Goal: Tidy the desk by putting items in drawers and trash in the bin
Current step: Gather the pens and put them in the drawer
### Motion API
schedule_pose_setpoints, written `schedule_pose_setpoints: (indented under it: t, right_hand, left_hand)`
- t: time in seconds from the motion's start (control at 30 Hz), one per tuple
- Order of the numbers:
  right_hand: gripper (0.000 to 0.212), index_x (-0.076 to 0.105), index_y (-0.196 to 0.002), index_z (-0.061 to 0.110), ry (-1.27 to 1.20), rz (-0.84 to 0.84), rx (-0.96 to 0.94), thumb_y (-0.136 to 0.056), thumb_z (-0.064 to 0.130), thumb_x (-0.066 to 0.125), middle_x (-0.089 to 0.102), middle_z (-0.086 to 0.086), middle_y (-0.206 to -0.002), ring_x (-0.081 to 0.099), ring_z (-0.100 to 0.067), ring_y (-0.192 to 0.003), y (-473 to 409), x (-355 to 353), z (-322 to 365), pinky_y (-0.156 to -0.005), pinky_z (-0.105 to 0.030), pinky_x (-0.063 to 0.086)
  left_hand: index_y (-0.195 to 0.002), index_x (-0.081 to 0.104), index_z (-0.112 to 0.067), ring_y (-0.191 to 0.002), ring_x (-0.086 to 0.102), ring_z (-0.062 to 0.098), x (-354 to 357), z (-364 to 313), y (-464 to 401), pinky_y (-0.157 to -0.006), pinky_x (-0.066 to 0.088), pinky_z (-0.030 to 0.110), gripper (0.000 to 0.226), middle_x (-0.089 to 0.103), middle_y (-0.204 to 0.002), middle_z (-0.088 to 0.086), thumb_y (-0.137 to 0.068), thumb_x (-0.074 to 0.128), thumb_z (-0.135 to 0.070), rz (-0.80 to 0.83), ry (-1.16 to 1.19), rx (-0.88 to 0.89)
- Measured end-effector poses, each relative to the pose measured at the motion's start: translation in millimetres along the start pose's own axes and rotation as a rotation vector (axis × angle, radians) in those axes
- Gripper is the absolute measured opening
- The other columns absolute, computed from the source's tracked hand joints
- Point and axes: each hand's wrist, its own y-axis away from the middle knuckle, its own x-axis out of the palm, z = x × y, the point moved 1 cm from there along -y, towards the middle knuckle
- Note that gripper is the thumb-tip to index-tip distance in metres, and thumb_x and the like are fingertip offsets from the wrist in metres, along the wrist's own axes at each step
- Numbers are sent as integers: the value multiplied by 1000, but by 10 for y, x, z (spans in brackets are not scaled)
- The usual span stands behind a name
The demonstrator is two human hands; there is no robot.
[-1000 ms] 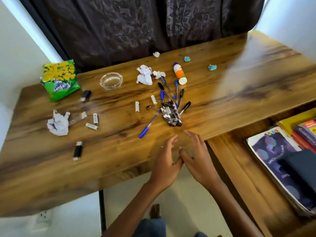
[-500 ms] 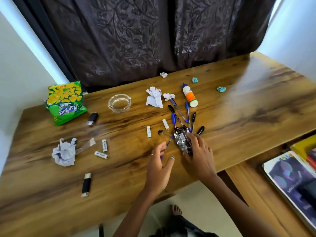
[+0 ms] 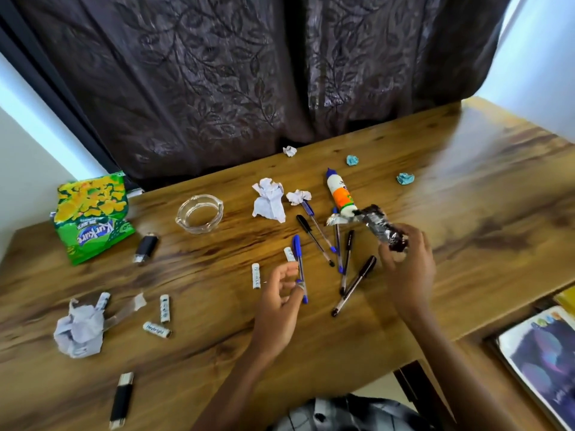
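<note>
Fingers of the right hand (image 3: 407, 269) curl round the lower end of a crumpled foil wrapper (image 3: 371, 225), which is lifted clear of the desk (image 3: 466, 197) and juts up and leftward over the base of the glue bottle (image 3: 339, 194). Left hand (image 3: 280, 293), just beside, pinches the lower part of a blue pen (image 3: 299, 265) between thumb and fingertips; whether the pen is raised off the wood or rests on it cannot be told. Around the two hands lie the remaining pens (image 3: 345, 262), fanned out on the wood, and short white batteries (image 3: 255, 276). Farther out lie crumpled white paper (image 3: 269, 202), two small blue paper balls (image 3: 405, 178), a glass ashtray (image 3: 199, 213), a green snack bag (image 3: 91, 216), a larger paper wad (image 3: 79, 329) at the left edge, and two black flash drives (image 3: 146, 247). Books (image 3: 541, 353) lie on a lower shelf at the right. Step in hand, as judged: sorting, with trash taken by one hand and a keepable item by the other. No bin or drawer is in view, so the next move calls for carrying the wrapper to the bin and the pen to a drawer, each grip kept firm through the turn away from the desk.
</note>
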Motion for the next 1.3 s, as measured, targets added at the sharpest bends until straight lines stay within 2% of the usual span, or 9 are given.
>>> schedule_pose_setpoints:
  t: [0.13, 0.33, 0.43, 0.6, 0.73, 0.9, 1.0, 1.13, 1.3]
  right_hand:
    - [55, 46, -129, 22, 239, 132, 68, -80, 29, 69, 41, -7, -135, 43, -28, -121, -155, -10, -88, -96, -46, 30]
    - [40, 51, -123, 17, 245, 238, 26, -87, 31, 62, 49, -6, -125, 58, -21, -94, 123, 120, -80, -68, -29, 45]
    - [45, 47, -126, 15, 293, 301, 28, -88, 34, 60, 46, -8, -123, 55, -23, -100, 236, 224, -40, -69, -30, 47]
    - [45, 47, -127, 12, 256, 330, 72, -85, 18, 62, 46, -11, -124, 56, -20, -76, 151, 289, -18, -59, -27, 43]
    - [47, 52, -125, 13, 85, 368, 140, -81, 13, 67, 48, -6, -125, 54, -9, -62, 67, 232, 16, -53, -17, 40]
    - [39, 56, -117, 16, -264, 563, 48, -81, 5, 66, 60, 2, -96, 56, -3, -53, 133, 213, 303, -47, -14, 45]
    - [40, 52, -119, 27, -300, 682, -77, -84, 14, 66, 60, 5, -102, 60, -18, -58, 181, 264, 500, -49, -23, 50]
    - [30, 55, -116, 22, -338, 591, -43, -88, 17, 63, 61, 7, -96, 64, -28, -65, 90, 298, 532, -54, -35, 54]
    - [28, 57, -115, 14, -33, 341, 12, -88, 15, 61, 61, -5, -107, 59, -14, -78, -120, 446, 203, -64, -23, 47]
  left_hand:
    - [-113, 55, -32, -92, 54, -6, 26, -46, -29, -73, 44, 7, 31, 59, -110, -9, -92, 54, -8, 11, 18, 2]
    - [-111, 60, -27, -92, 58, -2, 44, -63, -35, -78, 47, 13, 24, 62, -105, -9, -93, 54, -14, 82, 67, -42]
    - [-108, 62, -28, -94, 61, 5, 83, -66, -11, -83, 51, 21, 24, 64, -102, -8, -85, 54, -26, 125, 105, -57]
    - [-108, 63, -25, -97, 61, 7, 143, -77, 7, -87, 51, 26, 21, 65, -102, -8, -91, 55, -18, 180, 107, -78]
    - [-107, 63, -24, -98, 62, 11, 165, -145, -3, -89, 51, 26, 22, 64, -105, -3, -95, 51, -11, 218, 155, -129]
    - [-113, 59, -23, -105, 65, 15, 191, -250, -32, -97, 50, 34, 23, 66, -115, -5, -98, 45, -14, 412, 408, -399]
    - [-111, 58, -11, -97, 69, 24, 200, -309, -35, -92, 52, 39, 19, 70, -107, 8, -97, 46, -10, 516, 681, -566]
    - [-112, 60, -7, -63, 67, 14, 157, -272, -91, -69, 59, 30, 23, 73, -94, 8, -96, 44, -3, 432, 809, -605]
    - [-107, 66, -10, -65, 65, 14, 81, -204, -140, -66, 57, 28, 25, 71, -83, 3, -95, 44, -7, 358, 877, -604]
